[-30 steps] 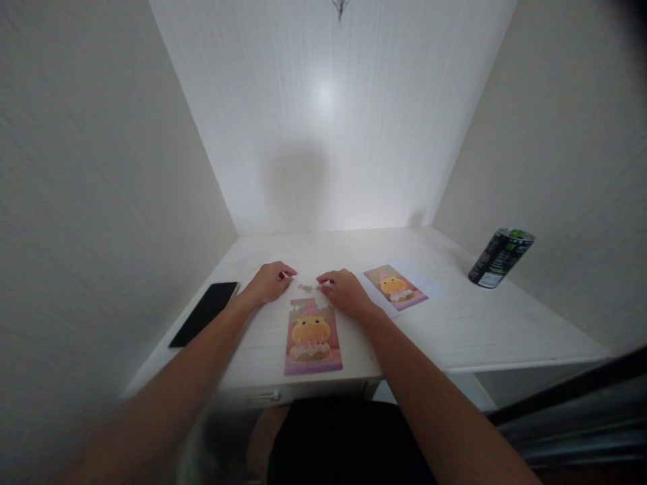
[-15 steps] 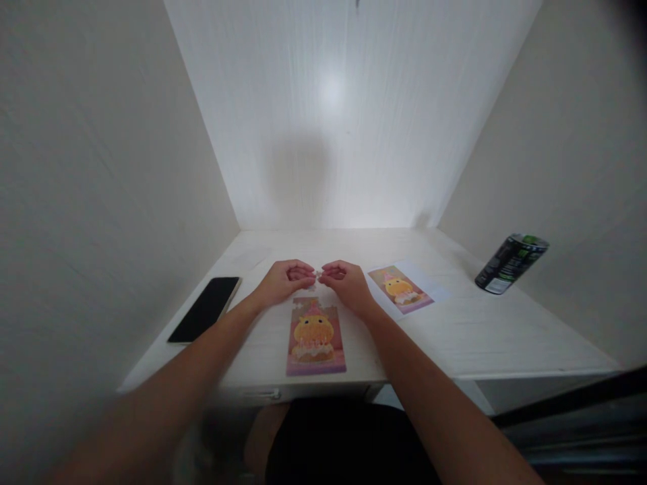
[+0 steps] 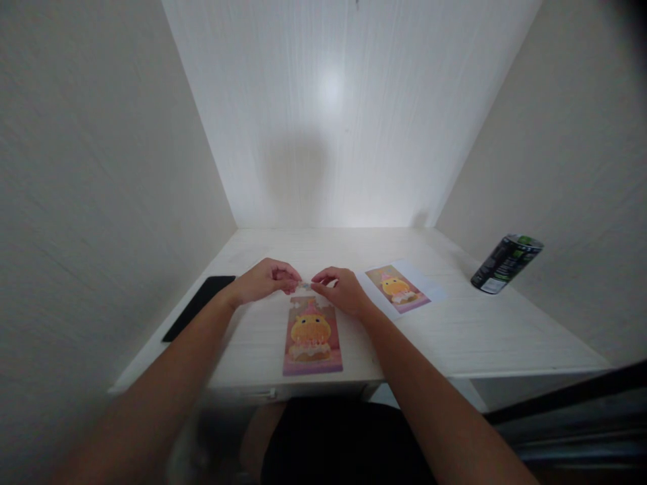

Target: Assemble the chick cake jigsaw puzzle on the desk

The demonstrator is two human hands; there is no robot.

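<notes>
A mostly assembled jigsaw puzzle (image 3: 312,333) lies flat near the front of the desk, showing a yellow cartoon figure in a pink hat above a cake. Its top edge is uneven. Just beyond that edge is a small pale jigsaw piece (image 3: 305,286), pinched between the fingertips of both hands; its printed side is too small to make out. My left hand (image 3: 270,279) comes to it from the left, fingers curled and closed. From the right, my right hand (image 3: 340,288) closes thumb and forefinger at the piece's other side.
A printed reference picture (image 3: 397,289) of the same design lies on white paper to the right. Farther right a dark drink can (image 3: 505,264) stands near the side wall. A black phone (image 3: 195,310) lies left, partly behind my left forearm. Walls enclose the white desk (image 3: 445,337).
Both hands have shifted left and slightly closer to the puzzle's top edge, the left one more. My left forearm now covers more of the phone. The view has shifted slightly.
</notes>
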